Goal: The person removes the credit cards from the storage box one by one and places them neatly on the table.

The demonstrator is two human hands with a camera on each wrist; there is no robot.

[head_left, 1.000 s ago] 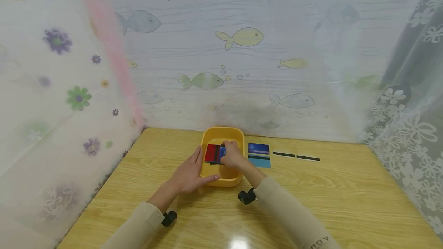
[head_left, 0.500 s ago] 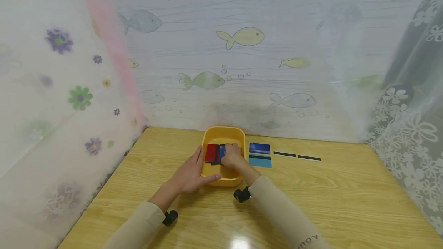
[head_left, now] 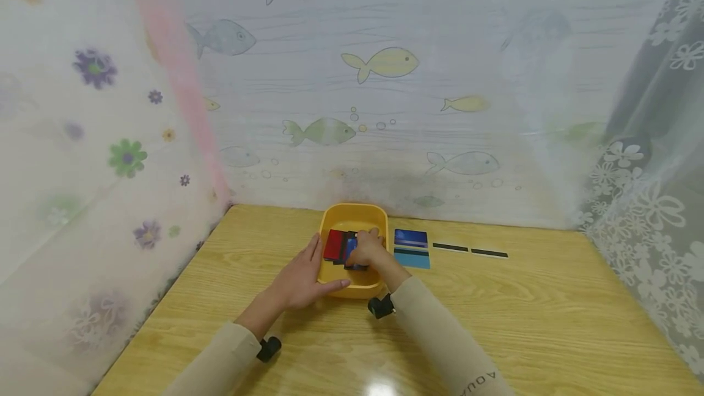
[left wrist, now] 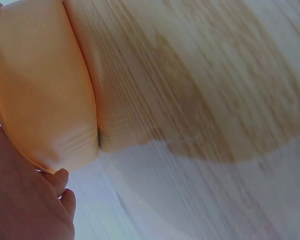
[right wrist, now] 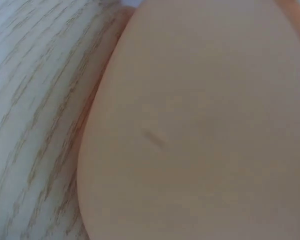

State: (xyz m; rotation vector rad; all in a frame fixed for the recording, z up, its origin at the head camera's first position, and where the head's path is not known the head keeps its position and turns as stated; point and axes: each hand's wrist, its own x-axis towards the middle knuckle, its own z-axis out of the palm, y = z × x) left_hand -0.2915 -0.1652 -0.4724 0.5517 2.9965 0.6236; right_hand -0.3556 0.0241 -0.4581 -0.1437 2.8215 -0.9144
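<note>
The job looks partway: laid-out cards (head_left: 412,259) on the counter (head_left: 550,310), a red card (head_left: 333,245) in the bin (head_left: 357,217), braced by a straight-fingered left hand (head_left: 299,278) while the right hand (head_left: 368,251) pinches a blue card (head_left: 351,249) inside.

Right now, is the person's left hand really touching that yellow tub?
Touching. The head view shows the left hand against the yellow tub, fingers along its left side and thumb across the near rim.

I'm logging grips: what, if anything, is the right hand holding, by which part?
Cannot tell: the right hand partly covers a blue card, hiding any grip.
</note>
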